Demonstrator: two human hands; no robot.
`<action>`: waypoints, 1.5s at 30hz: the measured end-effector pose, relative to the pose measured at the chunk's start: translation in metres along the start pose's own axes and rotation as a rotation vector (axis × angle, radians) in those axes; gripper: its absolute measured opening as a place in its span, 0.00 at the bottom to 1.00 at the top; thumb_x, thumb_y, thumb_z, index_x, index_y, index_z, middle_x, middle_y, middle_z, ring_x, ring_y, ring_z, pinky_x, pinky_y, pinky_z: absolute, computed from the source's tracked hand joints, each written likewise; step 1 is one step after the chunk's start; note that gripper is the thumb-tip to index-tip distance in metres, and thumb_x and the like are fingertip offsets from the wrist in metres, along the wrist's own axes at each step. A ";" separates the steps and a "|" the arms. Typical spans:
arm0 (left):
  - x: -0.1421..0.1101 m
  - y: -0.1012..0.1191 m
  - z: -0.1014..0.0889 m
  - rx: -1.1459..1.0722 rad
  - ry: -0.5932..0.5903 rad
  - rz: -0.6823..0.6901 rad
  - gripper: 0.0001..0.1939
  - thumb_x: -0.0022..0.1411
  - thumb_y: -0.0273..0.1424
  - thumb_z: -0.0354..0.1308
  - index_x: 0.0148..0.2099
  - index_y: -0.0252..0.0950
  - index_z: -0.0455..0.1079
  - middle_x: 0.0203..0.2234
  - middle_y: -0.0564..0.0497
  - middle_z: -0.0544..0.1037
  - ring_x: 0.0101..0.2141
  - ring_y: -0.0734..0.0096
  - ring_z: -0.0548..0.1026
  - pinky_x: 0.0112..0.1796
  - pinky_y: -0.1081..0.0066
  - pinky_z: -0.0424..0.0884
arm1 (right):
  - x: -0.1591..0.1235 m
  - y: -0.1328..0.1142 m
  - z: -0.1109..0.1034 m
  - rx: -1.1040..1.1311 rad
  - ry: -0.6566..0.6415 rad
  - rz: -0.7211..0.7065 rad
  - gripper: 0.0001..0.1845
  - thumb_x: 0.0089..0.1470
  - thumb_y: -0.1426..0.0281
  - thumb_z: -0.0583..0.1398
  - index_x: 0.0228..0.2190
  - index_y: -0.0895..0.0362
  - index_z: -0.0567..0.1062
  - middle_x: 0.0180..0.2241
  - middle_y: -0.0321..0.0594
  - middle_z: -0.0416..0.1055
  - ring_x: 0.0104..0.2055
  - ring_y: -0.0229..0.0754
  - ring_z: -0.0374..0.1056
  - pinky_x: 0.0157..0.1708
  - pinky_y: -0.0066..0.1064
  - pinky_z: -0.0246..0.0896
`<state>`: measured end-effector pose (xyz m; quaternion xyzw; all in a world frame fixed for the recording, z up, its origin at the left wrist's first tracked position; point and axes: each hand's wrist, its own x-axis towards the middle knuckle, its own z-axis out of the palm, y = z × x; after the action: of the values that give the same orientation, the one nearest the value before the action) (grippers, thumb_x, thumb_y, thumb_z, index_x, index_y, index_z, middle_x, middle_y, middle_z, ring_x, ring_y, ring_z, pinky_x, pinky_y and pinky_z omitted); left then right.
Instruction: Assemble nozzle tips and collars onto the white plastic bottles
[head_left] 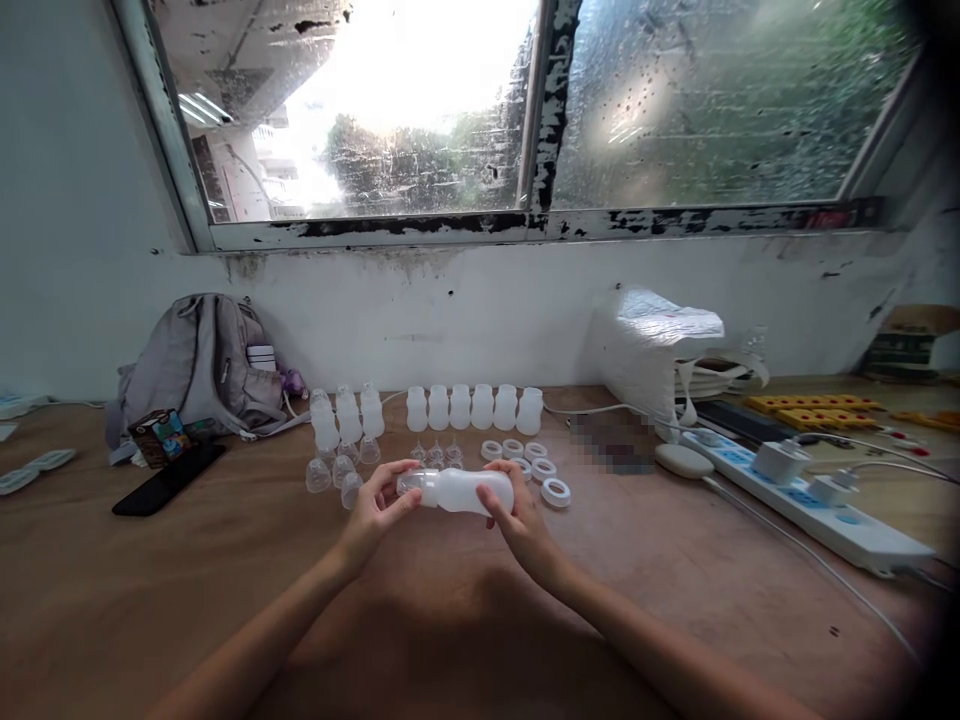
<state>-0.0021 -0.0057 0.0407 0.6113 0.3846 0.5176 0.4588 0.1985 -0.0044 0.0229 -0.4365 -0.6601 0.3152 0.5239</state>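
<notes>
Between my two hands lies a baby bottle (471, 491), held sideways above the table with its clear cap to the left. My left hand (377, 508) has its fingers closed round the cap end. The bottle's base end is gripped by my right hand (517, 512). Behind it stand several open white bottle bodies (460, 408) in a row. Several capped bottles (348, 416) stand to the left, with loose clear caps (319, 475) in front. Clear nipples (436, 455) sit just beyond my hands, and white collar rings (556, 492) lie to the right.
A grey backpack (202, 365), a black phone (169, 480) and a small printed box (160, 437) are at the left. On the right, a white power strip (810, 505) carries plugs and cables near a white round-edged device (683, 461). A window (525, 120) spans the wall behind.
</notes>
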 end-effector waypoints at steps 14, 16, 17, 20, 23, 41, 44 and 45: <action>0.119 0.063 -0.053 1.118 0.112 0.297 0.17 0.50 0.42 0.55 0.41 0.39 0.66 0.36 0.50 0.73 0.39 0.63 0.69 0.41 0.67 0.62 | -0.003 0.026 0.005 -0.373 -0.126 -0.193 0.16 0.52 0.66 0.53 0.43 0.57 0.60 0.44 0.46 0.63 0.49 0.45 0.57 0.48 0.41 0.55; 0.141 0.059 -0.053 1.263 0.102 0.259 0.18 0.51 0.44 0.53 0.42 0.40 0.65 0.39 0.50 0.73 0.42 0.62 0.68 0.43 0.64 0.59 | -0.003 0.028 0.004 -0.384 -0.132 -0.227 0.16 0.51 0.67 0.53 0.43 0.56 0.61 0.43 0.45 0.63 0.48 0.45 0.58 0.48 0.41 0.56; 0.151 0.056 -0.053 1.321 0.088 0.231 0.19 0.52 0.44 0.52 0.43 0.41 0.65 0.40 0.50 0.73 0.43 0.61 0.67 0.45 0.63 0.57 | -0.004 0.029 0.004 -0.390 -0.138 -0.243 0.16 0.51 0.68 0.53 0.43 0.56 0.61 0.43 0.45 0.63 0.48 0.45 0.58 0.47 0.40 0.56; 0.176 0.042 -0.051 1.421 0.053 0.155 0.19 0.52 0.44 0.52 0.44 0.41 0.64 0.40 0.48 0.73 0.45 0.58 0.65 0.47 0.58 0.52 | -0.004 0.033 0.004 -0.404 -0.150 -0.274 0.16 0.51 0.69 0.54 0.43 0.57 0.61 0.43 0.45 0.63 0.48 0.45 0.57 0.47 0.40 0.56; 0.194 0.028 -0.051 1.446 0.040 0.114 0.18 0.51 0.41 0.53 0.43 0.39 0.65 0.38 0.46 0.74 0.46 0.56 0.64 0.47 0.54 0.50 | -0.004 0.035 0.004 -0.412 -0.131 -0.287 0.18 0.50 0.69 0.54 0.45 0.57 0.59 0.44 0.46 0.62 0.48 0.45 0.57 0.48 0.41 0.56; 0.212 0.006 -0.051 1.519 0.070 0.004 0.21 0.53 0.39 0.51 0.47 0.32 0.61 0.39 0.37 0.72 0.46 0.48 0.62 0.45 0.47 0.46 | -0.006 0.026 0.002 -0.447 -0.208 -0.342 0.22 0.49 0.70 0.54 0.47 0.58 0.58 0.45 0.47 0.62 0.49 0.47 0.55 0.48 0.42 0.54; 0.202 0.012 -0.045 1.497 0.082 0.087 0.22 0.56 0.39 0.48 0.50 0.31 0.58 0.45 0.35 0.68 0.48 0.47 0.60 0.46 0.48 0.47 | -0.006 0.026 0.001 -0.454 -0.212 -0.333 0.21 0.49 0.70 0.55 0.47 0.58 0.59 0.45 0.47 0.62 0.49 0.47 0.55 0.48 0.42 0.54; 0.195 0.013 -0.041 1.485 0.073 0.125 0.22 0.57 0.39 0.46 0.51 0.32 0.57 0.46 0.36 0.67 0.48 0.48 0.60 0.46 0.50 0.48 | -0.005 0.027 0.001 -0.458 -0.219 -0.326 0.21 0.49 0.70 0.55 0.46 0.58 0.59 0.44 0.47 0.62 0.49 0.47 0.55 0.48 0.41 0.54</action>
<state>-0.0096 0.1818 0.1099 0.7635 0.6127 0.1667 -0.1183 0.2046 0.0020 -0.0029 -0.3952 -0.8278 0.1150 0.3811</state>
